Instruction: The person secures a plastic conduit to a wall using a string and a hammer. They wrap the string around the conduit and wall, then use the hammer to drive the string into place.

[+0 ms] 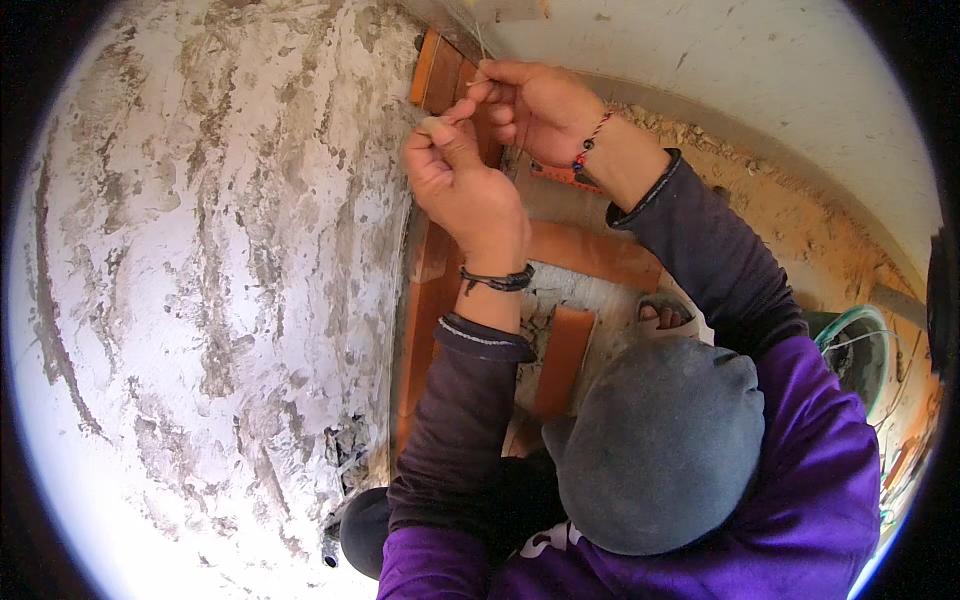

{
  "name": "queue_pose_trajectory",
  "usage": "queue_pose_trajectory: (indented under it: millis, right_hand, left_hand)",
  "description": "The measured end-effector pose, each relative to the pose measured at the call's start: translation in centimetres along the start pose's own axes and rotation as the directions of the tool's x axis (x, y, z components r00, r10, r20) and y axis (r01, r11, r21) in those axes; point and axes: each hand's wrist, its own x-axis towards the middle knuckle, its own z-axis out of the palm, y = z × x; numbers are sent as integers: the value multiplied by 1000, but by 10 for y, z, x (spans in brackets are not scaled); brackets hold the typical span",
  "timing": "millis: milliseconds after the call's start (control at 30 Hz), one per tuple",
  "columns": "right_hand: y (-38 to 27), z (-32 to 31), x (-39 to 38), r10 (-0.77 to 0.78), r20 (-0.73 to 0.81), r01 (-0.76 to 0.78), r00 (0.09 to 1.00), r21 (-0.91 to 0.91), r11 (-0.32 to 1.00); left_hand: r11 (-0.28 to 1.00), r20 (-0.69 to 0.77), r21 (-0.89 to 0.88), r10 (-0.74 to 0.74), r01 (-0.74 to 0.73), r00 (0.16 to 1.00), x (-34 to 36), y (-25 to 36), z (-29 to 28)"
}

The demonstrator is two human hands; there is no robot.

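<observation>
Both my hands are raised close together near the corner where the walls meet, above a row of orange bricks (437, 75). A thin pale string (481, 42) runs up from the fingertips of my right hand (550, 110), which are pinched on it. My left hand (468, 190) is closed too, thumb against bent forefinger, its fingertips almost touching the right ones. Something small and pale shows at its thumb and forefinger, probably string, but too small to be sure.
A rough, mortar-smeared white wall (230, 220) rises on the left; a smooth grey wall (720, 70) curves behind. Below lie a loose brick (565, 360), another brick course (590, 250) and an orange object (562, 175). My grey-clad knee (660, 450) juts up; a green-rimmed bucket (868, 370) stands right.
</observation>
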Motion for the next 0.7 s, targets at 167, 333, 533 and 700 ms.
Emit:
queue_pose_trajectory:
  millis: [167,333,533,700]
  right_hand:
    - [-4,5,7,-143,-67,88,987,-518,851]
    - [-4,12,8,-683,453,590,573,-806,-40]
    - [-17,23,38,-533,746,638,399,-643,-424]
    - [-15,39,53,-671,656,644,346,-686,-338]
  left_hand:
    - [996,-58,49,78,-75,995,24,12,-5]
    - [982,-43,132,144,-138,989,35,14,-13]
    - [907,22,354,235,-228,972,57,23,-20]
    - [857,-28,419,343,-301,939,66,30,-3]
